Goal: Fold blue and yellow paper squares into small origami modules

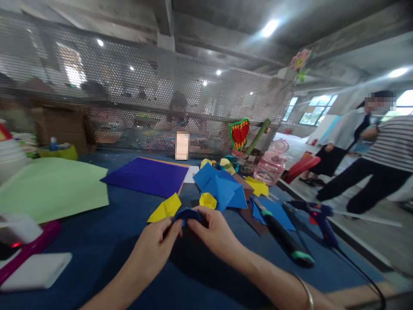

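Both my hands pinch a small folded piece of dark blue paper [187, 213] just above the blue table [135, 254]. My left hand [158, 241] grips its left end with closed fingers. My right hand [214, 230] grips its right end, thumb and fingers pressed together. A yellow folded paper [165, 208] lies just beyond my left hand. A small yellow crumpled piece [208, 200] and a pile of light blue folded paper [222, 187] lie beyond my right hand.
A purple sheet [146, 175] and a green sheet [48, 185] lie at the back left. A black-handled tool [285, 239] and a glue gun [319, 219] lie to the right, a pink jar [272, 165] behind. Two people stand far right beyond the table edge.
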Action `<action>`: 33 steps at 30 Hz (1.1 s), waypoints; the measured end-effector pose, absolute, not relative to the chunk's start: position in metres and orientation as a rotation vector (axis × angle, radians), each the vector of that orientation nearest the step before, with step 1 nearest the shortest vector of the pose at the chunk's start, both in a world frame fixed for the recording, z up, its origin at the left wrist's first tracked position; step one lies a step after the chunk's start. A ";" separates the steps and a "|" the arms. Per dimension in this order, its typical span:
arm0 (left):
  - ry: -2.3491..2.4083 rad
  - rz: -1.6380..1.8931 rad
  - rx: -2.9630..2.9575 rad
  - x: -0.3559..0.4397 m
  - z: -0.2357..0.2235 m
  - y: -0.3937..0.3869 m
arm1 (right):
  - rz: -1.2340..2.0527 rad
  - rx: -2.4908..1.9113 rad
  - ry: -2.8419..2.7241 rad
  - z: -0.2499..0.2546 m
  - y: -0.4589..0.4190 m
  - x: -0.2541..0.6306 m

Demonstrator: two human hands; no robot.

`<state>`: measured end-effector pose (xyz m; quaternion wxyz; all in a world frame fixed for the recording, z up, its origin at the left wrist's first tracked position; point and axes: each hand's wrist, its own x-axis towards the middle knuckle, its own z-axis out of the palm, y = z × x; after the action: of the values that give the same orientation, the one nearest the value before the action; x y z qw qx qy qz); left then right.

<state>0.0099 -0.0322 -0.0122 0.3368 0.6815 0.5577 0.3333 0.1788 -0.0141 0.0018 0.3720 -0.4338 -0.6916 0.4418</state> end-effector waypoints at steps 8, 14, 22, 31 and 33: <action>1.521 0.815 1.954 0.012 -0.012 -0.041 | 1.009 -1.163 -1.840 -0.001 -0.020 0.178; 1.615 0.754 1.964 0.013 -0.011 -0.040 | 1.078 -1.158 -1.814 0.000 -0.020 0.178; 1.596 0.775 1.939 0.012 -0.002 -0.041 | 1.096 -1.171 -1.778 0.005 -0.015 0.180; 1.515 0.826 1.952 0.009 -0.010 -0.040 | 1.391 -1.068 -1.643 0.002 -0.015 0.180; 1.516 0.822 1.967 0.009 -0.009 -0.040 | 1.367 -1.048 -1.641 0.001 -0.016 0.179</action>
<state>0.0090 -0.0401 -0.0094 0.2598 0.7262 0.5596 0.3033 0.1792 -0.0155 0.0011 0.3720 -0.4090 -0.6402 0.5334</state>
